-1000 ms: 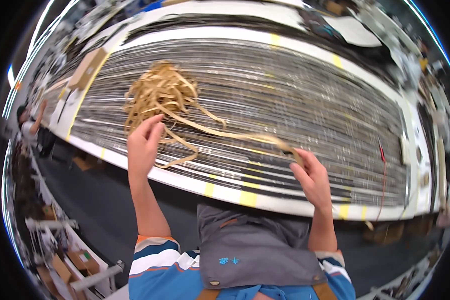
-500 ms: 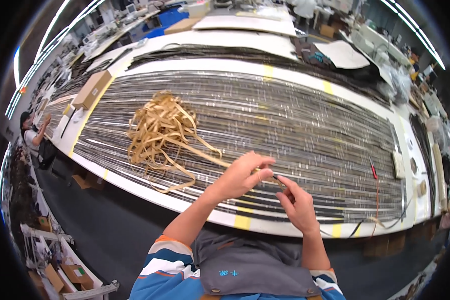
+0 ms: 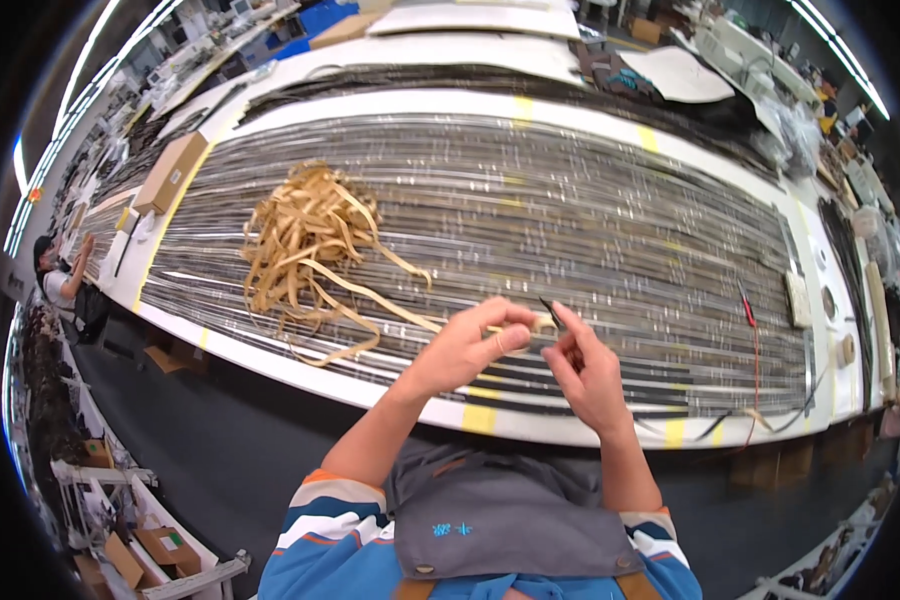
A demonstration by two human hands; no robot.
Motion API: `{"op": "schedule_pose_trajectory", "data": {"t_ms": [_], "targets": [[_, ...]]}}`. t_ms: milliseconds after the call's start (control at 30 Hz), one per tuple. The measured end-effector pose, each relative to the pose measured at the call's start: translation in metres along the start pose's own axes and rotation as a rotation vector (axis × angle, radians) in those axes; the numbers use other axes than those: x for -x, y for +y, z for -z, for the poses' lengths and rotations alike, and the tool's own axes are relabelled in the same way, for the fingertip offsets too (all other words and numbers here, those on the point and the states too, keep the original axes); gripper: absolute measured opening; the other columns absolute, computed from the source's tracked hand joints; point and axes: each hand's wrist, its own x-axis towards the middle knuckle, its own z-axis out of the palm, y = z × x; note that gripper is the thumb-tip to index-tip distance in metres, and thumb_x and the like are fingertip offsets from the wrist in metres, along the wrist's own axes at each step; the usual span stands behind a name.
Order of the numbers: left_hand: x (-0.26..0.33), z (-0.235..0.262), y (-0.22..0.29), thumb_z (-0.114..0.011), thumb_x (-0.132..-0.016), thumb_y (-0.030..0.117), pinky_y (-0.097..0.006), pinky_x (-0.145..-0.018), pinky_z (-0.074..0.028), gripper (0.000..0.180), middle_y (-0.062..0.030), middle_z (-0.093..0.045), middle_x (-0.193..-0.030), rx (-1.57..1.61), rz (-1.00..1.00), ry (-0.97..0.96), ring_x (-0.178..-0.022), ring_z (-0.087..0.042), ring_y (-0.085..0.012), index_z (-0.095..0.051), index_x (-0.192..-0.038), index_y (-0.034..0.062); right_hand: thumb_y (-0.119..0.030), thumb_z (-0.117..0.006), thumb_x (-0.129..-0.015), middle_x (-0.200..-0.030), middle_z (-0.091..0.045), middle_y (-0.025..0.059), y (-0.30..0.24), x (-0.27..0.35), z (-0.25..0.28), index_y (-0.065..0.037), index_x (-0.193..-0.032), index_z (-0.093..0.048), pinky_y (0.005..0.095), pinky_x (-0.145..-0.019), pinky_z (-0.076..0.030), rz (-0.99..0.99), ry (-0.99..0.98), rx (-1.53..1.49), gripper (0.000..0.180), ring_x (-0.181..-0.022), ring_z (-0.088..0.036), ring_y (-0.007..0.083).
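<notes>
A tangled heap of tan paper tape (image 3: 305, 235) lies on the left part of a long table (image 3: 300, 365) covered with rows of dark cables. One strip runs from the heap toward me. My left hand (image 3: 470, 345) pinches the end of that strip (image 3: 542, 322) between thumb and fingers. My right hand (image 3: 585, 365) is close beside it, fingertips holding a thin dark cable end (image 3: 550, 312) next to the strip. Both hands hover above the table's near edge.
A cardboard box (image 3: 168, 172) sits at the table's far left. A red wire (image 3: 750, 320) and a small white block (image 3: 798, 298) lie at the right. Another person (image 3: 60, 280) stands at the far left. Boxes (image 3: 155, 545) rest on the floor below.
My left hand left the tape heap and came right to meet my right hand. Both now work together on the strip's end near the front edge.
</notes>
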Motion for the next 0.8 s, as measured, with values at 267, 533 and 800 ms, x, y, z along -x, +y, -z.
{"op": "schedule_pose_trajectory", "data": {"t_ms": [267, 533, 800], "targets": [[0.001, -0.016, -0.014, -0.061, -0.098, 0.018, -0.026, -0.088, -0.049, 0.026, -0.0055, -0.066, -0.113, 0.158, 0.149, 0.064, -0.102, -0.060, -0.0109, -0.063, -0.119, 0.0012, -0.003, -0.069, -0.088, -0.092, -0.058, 0.0105, -0.001, 0.001, 0.003, -0.009, -0.141, -0.051, 0.0324, -0.068, -0.049, 0.099, -0.010, 0.144, 0.057, -0.074, -0.057, 0.0210], [0.002, -0.038, -0.011, -0.063, -0.098, 0.020, -0.018, -0.059, -0.038, 0.016, 0.0081, -0.052, -0.080, 0.493, 0.126, 0.048, -0.069, -0.045, 0.0007, -0.061, -0.101, 0.0047, -0.004, -0.072, -0.085, -0.093, -0.056, 0.0102, -0.005, 0.009, -0.002, -0.007, -0.137, -0.054, 0.0315, -0.069, -0.048, 0.121, -0.057, 0.164, 0.056, -0.078, -0.057, 0.0203], [0.005, -0.041, -0.022, -0.064, -0.098, 0.023, -0.017, -0.048, -0.030, 0.021, 0.0067, -0.057, -0.080, 0.669, 0.184, 0.060, -0.057, -0.040, 0.0005, -0.061, -0.109, 0.0064, 0.000, -0.074, -0.080, -0.091, -0.055, 0.0074, 0.004, 0.012, -0.005, -0.006, -0.137, -0.053, 0.0286, -0.066, -0.047, 0.086, -0.053, 0.147, 0.061, -0.074, -0.053, 0.0159]]}}
